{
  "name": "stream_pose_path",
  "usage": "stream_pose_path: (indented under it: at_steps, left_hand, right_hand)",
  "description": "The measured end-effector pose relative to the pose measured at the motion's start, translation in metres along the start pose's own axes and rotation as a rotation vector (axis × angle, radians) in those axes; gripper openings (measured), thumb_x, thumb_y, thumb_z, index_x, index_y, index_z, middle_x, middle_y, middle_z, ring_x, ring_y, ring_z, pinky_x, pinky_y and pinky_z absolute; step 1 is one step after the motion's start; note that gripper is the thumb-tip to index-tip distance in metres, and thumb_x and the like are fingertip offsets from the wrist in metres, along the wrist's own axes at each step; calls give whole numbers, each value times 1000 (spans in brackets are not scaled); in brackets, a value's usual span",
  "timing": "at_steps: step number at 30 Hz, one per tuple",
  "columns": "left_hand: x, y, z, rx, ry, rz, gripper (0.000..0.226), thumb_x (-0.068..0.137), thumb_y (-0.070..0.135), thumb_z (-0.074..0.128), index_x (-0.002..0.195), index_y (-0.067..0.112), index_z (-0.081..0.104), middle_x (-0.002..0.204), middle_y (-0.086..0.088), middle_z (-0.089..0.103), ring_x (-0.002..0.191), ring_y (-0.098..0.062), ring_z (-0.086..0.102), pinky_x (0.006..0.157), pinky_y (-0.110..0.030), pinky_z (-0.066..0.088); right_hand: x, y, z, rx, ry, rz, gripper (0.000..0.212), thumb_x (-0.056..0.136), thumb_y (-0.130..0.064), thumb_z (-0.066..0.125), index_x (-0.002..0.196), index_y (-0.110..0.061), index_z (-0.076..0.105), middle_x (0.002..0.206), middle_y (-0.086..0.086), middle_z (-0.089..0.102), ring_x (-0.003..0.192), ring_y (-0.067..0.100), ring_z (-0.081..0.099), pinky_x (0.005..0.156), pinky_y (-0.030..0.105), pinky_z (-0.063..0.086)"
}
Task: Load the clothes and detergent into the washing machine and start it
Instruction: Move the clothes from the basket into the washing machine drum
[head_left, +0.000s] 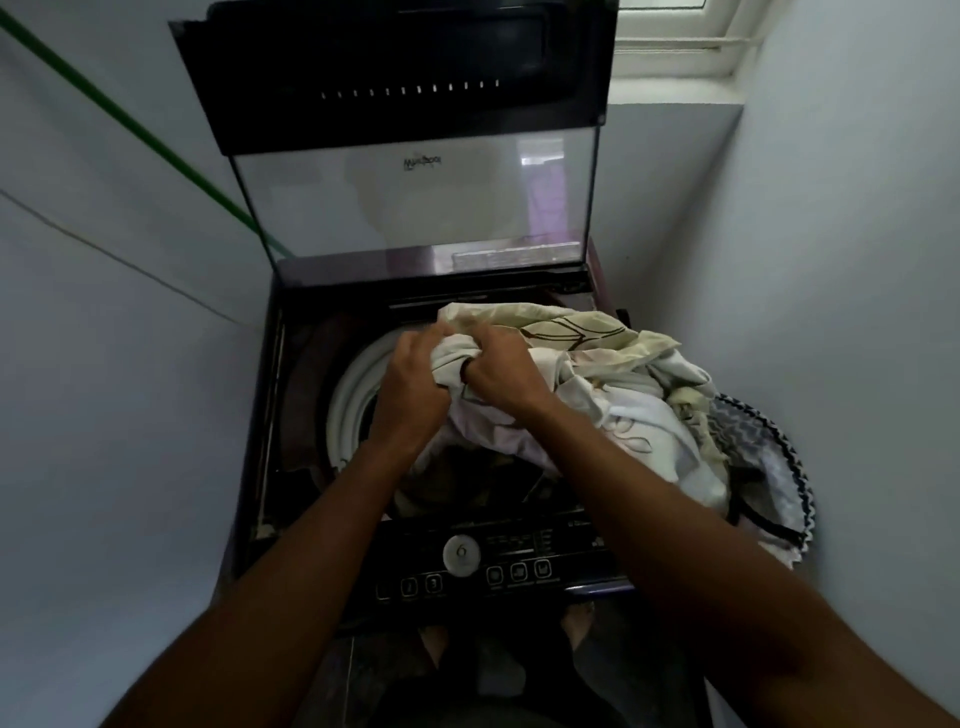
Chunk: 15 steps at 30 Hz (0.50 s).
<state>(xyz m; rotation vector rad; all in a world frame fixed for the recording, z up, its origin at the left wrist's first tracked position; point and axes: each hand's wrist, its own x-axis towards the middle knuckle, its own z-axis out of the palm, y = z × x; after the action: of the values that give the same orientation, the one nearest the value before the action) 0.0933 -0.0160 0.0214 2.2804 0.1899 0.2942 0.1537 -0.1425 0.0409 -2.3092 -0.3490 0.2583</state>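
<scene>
Above the open dark top-loading washing machine (311, 415), left hand (413, 387) and right hand (501, 371) both clutch a cream leaf-patterned cloth (597, 374), fingers curled into its folds.

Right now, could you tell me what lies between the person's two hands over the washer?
In the head view, a bunched fold of the pale patterned cloth fills the gap; left hand and right hand both grip it.
</scene>
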Motion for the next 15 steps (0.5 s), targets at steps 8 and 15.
stream_pose_path:
  at_steps: [8, 15]
  left_hand:
    - [-29, -62, 26, 375, -546, -149, 90, 93, 32, 59, 158, 11, 0, 163, -20, 9, 148, -37, 18, 117, -48, 26]
    - [-25, -55, 31, 244, -404, -118, 75, 77, 52, 39, 142, 17, 49, 153, -11, 40, 139, -34, 39, 112, -47, 36]
  right_hand:
    - [-9, 24, 51, 77, -287, 240, 31, 81, -9, 51, 105, 3, 65, 101, 21, 68, 93, 29, 62, 74, 30, 44]
    - [-12, 37, 46, 50, -310, 193, 29, 84, -11, 67, 111, -1, 68, 102, 10, 71, 97, 25, 67, 82, 31, 50]
